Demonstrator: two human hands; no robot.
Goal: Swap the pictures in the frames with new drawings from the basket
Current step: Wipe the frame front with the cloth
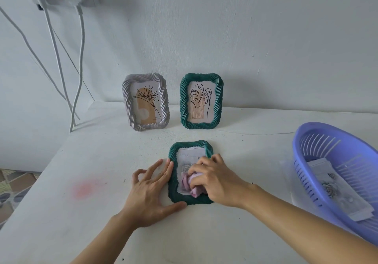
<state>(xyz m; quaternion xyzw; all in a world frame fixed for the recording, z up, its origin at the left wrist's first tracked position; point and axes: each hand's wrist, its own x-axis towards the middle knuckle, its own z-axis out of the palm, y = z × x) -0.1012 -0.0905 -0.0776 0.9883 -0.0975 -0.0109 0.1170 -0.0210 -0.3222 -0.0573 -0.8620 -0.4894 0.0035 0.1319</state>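
Note:
A green twisted-rim frame lies flat on the white table, face up, with a pale rose drawing behind its glass. My right hand grips a crumpled pink cloth pressed on the glass. My left hand rests against the frame's left edge, fingers straight along it and thumb at the bottom corner. Two more frames stand upright against the wall: a grey one with a flower drawing and a green one with a leaf drawing. A purple basket at the right holds rose drawings.
White cables hang from a wall socket at the upper left and reach the table's back left corner. The table's left edge drops to a tiled floor. A faint pink stain marks the tabletop left of my left hand.

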